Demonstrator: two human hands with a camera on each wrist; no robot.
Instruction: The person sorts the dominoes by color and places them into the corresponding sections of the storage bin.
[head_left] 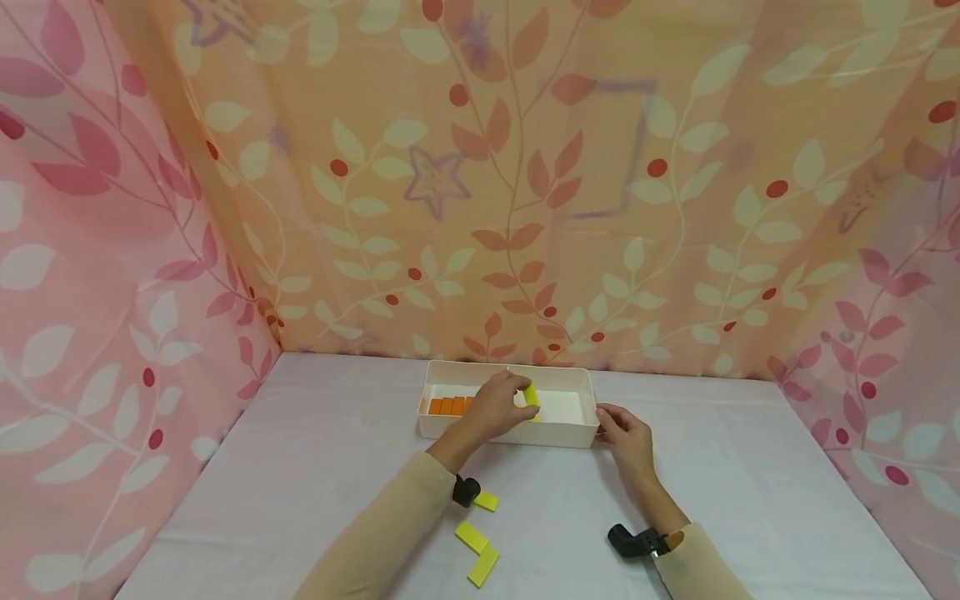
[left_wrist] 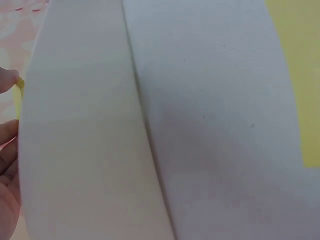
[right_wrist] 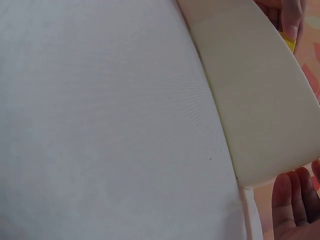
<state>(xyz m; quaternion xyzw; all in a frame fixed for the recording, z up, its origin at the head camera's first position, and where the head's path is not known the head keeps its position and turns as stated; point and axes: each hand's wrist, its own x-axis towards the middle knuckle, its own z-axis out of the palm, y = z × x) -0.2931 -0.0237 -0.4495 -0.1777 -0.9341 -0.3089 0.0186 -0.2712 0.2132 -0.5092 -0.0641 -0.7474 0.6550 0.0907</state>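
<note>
My left hand (head_left: 498,404) reaches over the front wall of a long white box (head_left: 510,434) and pinches a yellow rectangular tile (head_left: 531,395) between thumb and fingers. The tile stands upright inside the box, about mid-length; whether it touches the bottom cannot be seen. Several orange blocks (head_left: 447,406) stand in a row at the box's left end, partly hidden by my left hand. At the right end of the box, the fingers of my right hand (head_left: 630,442) touch the outer wall. In the right wrist view these fingers (right_wrist: 283,197) look fairly straight beside the end wall.
In front of the box, yellow tiles lie flat on the white-covered table (head_left: 555,533): one tile (head_left: 487,502) beside the left wrist camera, another tile (head_left: 472,537) nearer, and a third tile (head_left: 483,567) touching or nearly touching it. Patterned curtains (head_left: 510,208) enclose the back and sides.
</note>
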